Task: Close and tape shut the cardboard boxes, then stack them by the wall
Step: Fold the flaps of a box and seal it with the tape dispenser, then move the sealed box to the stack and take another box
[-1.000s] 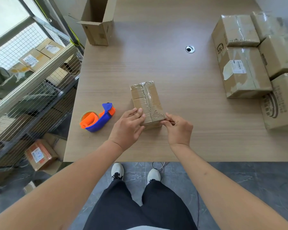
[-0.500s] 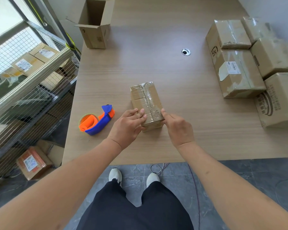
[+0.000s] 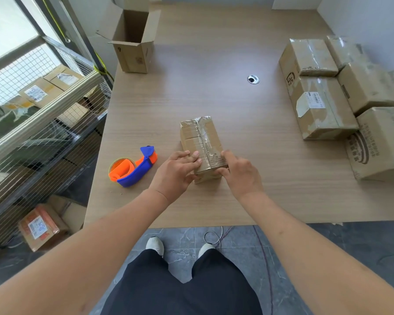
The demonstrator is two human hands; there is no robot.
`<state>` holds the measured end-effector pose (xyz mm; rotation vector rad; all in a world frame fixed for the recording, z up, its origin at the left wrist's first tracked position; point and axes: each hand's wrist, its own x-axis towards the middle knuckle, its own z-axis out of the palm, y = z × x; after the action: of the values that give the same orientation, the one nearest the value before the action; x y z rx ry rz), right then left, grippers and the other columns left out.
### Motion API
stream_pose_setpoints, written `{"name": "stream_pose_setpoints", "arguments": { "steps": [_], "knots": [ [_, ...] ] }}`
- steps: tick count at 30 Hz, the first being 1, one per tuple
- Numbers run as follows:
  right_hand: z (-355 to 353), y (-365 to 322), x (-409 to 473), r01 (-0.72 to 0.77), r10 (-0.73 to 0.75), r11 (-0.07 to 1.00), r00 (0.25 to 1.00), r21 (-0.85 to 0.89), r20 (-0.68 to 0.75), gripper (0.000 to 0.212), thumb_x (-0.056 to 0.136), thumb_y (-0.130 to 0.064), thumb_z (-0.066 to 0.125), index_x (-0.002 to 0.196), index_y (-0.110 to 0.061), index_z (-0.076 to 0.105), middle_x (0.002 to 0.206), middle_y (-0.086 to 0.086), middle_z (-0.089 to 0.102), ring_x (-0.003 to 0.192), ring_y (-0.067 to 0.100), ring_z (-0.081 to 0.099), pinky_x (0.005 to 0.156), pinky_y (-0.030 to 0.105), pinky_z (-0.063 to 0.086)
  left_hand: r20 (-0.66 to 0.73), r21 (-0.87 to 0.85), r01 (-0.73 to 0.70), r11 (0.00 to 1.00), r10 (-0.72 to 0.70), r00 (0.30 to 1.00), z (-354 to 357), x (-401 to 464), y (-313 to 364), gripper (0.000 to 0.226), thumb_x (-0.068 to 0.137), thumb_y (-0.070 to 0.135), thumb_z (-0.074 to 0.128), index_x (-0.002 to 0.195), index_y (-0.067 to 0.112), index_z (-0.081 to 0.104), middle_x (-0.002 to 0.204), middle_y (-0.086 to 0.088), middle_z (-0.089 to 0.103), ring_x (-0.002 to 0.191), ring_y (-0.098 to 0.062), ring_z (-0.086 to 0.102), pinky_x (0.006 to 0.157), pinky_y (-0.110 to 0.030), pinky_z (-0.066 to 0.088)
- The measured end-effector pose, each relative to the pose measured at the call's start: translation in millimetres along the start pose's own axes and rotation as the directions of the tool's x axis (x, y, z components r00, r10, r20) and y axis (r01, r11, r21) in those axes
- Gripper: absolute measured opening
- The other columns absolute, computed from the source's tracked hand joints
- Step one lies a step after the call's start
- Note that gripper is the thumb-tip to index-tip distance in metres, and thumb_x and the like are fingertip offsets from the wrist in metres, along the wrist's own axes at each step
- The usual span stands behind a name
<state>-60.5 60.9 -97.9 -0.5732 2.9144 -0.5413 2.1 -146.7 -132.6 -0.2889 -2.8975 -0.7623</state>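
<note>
A light wood-grain tabletop [image 3: 214, 98] fills the centre of the frame, bordered by a grey tiled floor at the bottom. At frame centre, a small taped cardboard box [image 3: 200, 142] lies on the tabletop. Its near end is held by both hands: the left hand [image 3: 175, 172] is laid over the near left corner with fingers extended on the top face, and the right hand [image 3: 239, 172] is curled round the near right corner, thumb at the end face. A blue and orange tape dispenser [image 3: 132, 169] lies just left of the left hand. An open empty box [image 3: 134, 42] stands at upper left. Sealed boxes [image 3: 323, 105] are grouped at the right edge.
</note>
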Motion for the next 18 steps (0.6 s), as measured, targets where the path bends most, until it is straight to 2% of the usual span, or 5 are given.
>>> {"name": "stream_pose_setpoints", "arguments": {
  "steps": [3,6,10,13,18],
  "knots": [
    [-2.6,-2.6,7.6,-0.056,0.057,0.998,0.984,-0.009,0.169,0.078,0.091,-0.039,0.074,0.155,-0.028,0.03,0.135,0.01,0.06,0.116,0.034,0.062,0.09,0.043,0.052,0.082,-0.006,0.018,1.0,-0.018,0.997,-17.3,8.4,4.1,0.059,0.066,0.006,0.092,0.122,0.013,0.074,0.129,-0.004,0.07,0.118,-0.033,0.064,0.097,-0.038,0.053],
    [-2.1,-16.8,9.5,-0.038,0.066,0.994,0.953,-0.1,0.297,0.119,0.08,-0.056,0.079,0.162,-0.027,-0.002,0.162,0.016,0.024,0.141,0.036,0.04,0.111,0.046,0.04,0.074,0.0,0.004,1.0,-0.004,0.997,-36.8,14.1,4.6,0.051,0.079,-0.008,0.074,0.124,0.015,0.073,0.123,0.002,0.073,0.112,-0.027,0.066,0.081,-0.035,0.057],
    [2.7,-44.3,19.1,-0.018,0.046,0.994,0.965,-0.108,0.256,0.126,0.07,-0.075,0.072,0.161,-0.033,-0.005,0.169,0.012,-0.009,0.156,0.035,0.003,0.121,0.052,0.024,0.023,-0.007,0.129,0.992,-0.129,0.991,-51.4,7.1,0.3,0.057,0.088,-0.009,0.058,0.141,0.012,0.061,0.149,-0.006,0.055,0.133,-0.028,0.055,0.105,-0.037,0.046],
    [13.4,-58.3,27.9,-0.04,0.061,0.996,0.958,-0.08,0.28,0.127,0.065,-0.079,0.072,0.159,-0.041,-0.004,0.168,0.011,-0.012,0.156,0.037,0.0,0.121,0.054,0.022,0.089,0.069,0.217,0.974,-0.223,0.971,-53.4,1.6,-15.4,0.061,0.091,-0.001,0.055,0.151,0.01,0.047,0.158,-0.011,0.042,0.143,-0.031,0.043,0.121,-0.045,0.029],
    [23.7,-82.7,42.0,-0.146,0.174,0.983,0.939,-0.115,0.296,0.128,0.061,-0.084,0.067,0.156,-0.029,0.001,0.163,0.017,-0.011,0.154,0.036,0.002,0.117,0.057,0.028,0.156,0.149,0.271,0.951,-0.293,0.943,-59.6,-0.7,-37.6,0.064,0.096,0.008,0.053,0.157,0.011,0.034,0.165,-0.011,0.028,0.15,-0.029,0.03,0.125,-0.044,0.018]
  ]
}}
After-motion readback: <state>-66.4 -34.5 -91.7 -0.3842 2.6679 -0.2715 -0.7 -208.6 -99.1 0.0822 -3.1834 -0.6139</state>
